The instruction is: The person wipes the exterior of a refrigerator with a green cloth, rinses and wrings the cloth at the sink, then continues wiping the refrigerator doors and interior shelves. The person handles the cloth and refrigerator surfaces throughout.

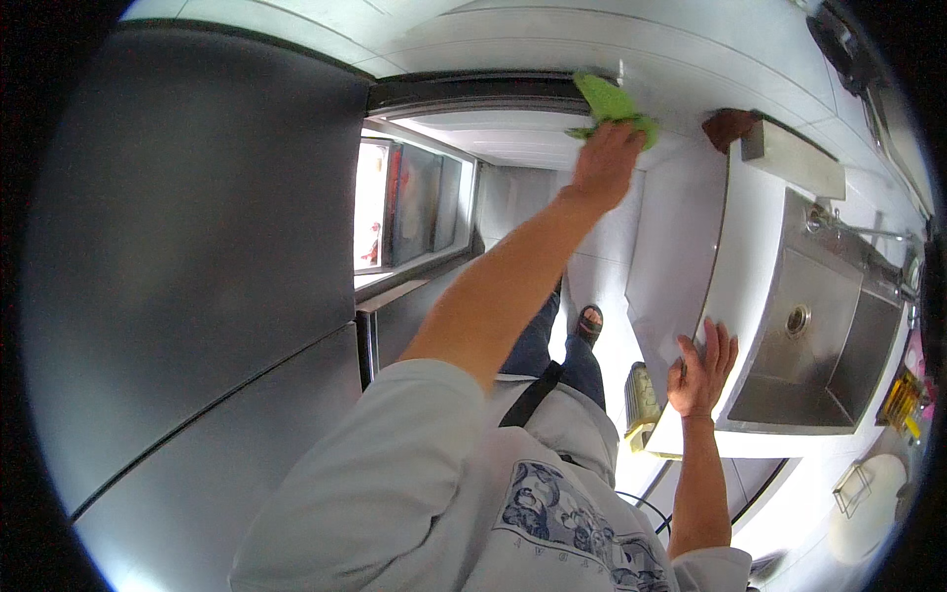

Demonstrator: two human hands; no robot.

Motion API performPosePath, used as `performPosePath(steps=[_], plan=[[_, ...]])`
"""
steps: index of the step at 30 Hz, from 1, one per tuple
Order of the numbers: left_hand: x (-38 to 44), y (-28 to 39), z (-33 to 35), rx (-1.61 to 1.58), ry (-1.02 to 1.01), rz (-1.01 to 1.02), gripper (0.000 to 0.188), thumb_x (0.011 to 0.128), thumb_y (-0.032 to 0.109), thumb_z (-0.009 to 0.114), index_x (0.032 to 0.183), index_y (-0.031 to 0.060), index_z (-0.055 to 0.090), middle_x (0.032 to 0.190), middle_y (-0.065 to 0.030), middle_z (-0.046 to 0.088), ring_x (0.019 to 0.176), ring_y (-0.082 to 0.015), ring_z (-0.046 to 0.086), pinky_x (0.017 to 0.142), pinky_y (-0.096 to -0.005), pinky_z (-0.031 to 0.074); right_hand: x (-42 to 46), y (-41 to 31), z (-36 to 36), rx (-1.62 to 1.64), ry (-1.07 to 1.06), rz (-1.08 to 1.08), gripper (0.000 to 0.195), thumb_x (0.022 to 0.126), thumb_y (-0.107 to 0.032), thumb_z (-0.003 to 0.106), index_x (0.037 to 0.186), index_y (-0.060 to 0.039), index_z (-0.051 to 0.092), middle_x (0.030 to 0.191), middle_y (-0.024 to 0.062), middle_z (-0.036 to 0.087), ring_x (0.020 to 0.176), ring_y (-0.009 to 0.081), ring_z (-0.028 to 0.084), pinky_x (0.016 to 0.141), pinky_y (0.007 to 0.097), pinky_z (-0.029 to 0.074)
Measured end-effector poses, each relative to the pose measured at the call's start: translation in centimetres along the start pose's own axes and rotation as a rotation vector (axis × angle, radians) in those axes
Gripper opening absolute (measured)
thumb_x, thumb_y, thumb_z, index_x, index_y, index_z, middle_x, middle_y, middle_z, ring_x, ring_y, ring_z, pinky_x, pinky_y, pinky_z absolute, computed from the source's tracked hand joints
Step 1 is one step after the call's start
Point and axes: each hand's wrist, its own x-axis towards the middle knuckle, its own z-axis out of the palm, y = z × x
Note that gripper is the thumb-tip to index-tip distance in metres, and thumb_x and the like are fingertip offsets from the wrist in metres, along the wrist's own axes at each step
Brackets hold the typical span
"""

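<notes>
My left hand [608,164] grips a green cloth [605,100] against the outer end of an open refrigerator door [481,92]. Part of the cloth is folded under my fingers, and another part sticks up past the door's dark edge. Behind my forearm, the lit refrigerator compartment [422,200] shows drawers with dark fronts. My right hand [699,374] rests, fingers spread and holding nothing, on the white countertop [747,200] beside the stainless steel sink [806,288].
Closed dark grey refrigerator panels [200,192] fill the left side. A faucet [862,228] stands behind the sink, and a pale rectangular box [795,159] sits at the counter's far end. A bin [642,399] with a yellowish liner stands by the cabinet. A slippered foot [590,323] is on the floor.
</notes>
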Motion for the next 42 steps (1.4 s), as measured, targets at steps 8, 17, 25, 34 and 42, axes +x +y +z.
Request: performPosePath(steps=[8, 17, 25, 34, 42], plan=[[-10.0, -7.5, -4.1, -0.049, 0.313, -0.335, 0.051, 0.076, -0.005, 0.056, 0.127, 0.0000, 0.057, 0.126, -0.0250, 0.051, 0.119, -0.0441, 0.044, 0.103, -0.0488, 0.039, 0.5, -0.2, -0.5, -0.013, 0.011, 0.002, 0.037, 0.076, -0.014, 0.057, 0.112, -0.0217, 0.062, 0.145, 0.0094, 0.043, 0.140, 0.0351, 0.034, 0.118, 0.0587, 0.020], [-5.9, -10.7, -5.2, 0.138, 0.402, 0.012, 0.043, 0.075, -0.004, 0.063, 0.116, 0.0110, 0.066, 0.126, -0.0151, 0.053, 0.115, -0.0379, 0.049, 0.098, -0.0454, 0.045, 0.4, -0.3, -0.4, -0.025, 0.005, -0.036, 0.032, 0.084, -0.018, 0.055, 0.114, -0.0225, 0.061, 0.147, 0.0080, 0.041, 0.141, 0.0331, 0.032, 0.119, 0.0570, 0.019], [-8.9, -18.3, -7.2, 0.305, 0.542, -0.102, 0.040, 0.074, -0.005, 0.062, 0.110, 0.0099, 0.067, 0.124, -0.0174, 0.055, 0.113, -0.0386, 0.050, 0.098, -0.0474, 0.044, 0.2, -0.1, -0.2, -0.045, -0.007, -0.029, 0.033, 0.086, -0.022, 0.055, 0.118, -0.0257, 0.061, 0.148, 0.0073, 0.041, 0.142, 0.0322, 0.031, 0.120, 0.0560, 0.018], [-6.0, -13.6, -3.4, 0.176, 0.747, -0.409, 0.039, 0.077, -0.008, 0.056, 0.113, 0.0036, 0.058, 0.123, -0.0211, 0.048, 0.116, -0.0430, 0.042, 0.100, -0.0540, 0.038, 0.4, -0.4, -0.2, -0.047, -0.034, -0.021, 0.035, 0.083, -0.017, 0.056, 0.117, -0.0223, 0.063, 0.150, 0.0085, 0.038, 0.142, 0.0319, 0.031, 0.119, 0.0567, 0.017], [-3.9, -6.2, -1.3, 0.162, 0.691, -0.292, 0.044, 0.073, -0.008, 0.055, 0.115, 0.0035, 0.057, 0.125, -0.0235, 0.047, 0.116, -0.0465, 0.041, 0.101, -0.0554, 0.035, 0.2, -0.1, 0.2, -0.026, -0.028, -0.022, 0.037, 0.082, -0.014, 0.058, 0.117, -0.0201, 0.064, 0.149, 0.0097, 0.039, 0.143, 0.0336, 0.030, 0.119, 0.0578, 0.017]])
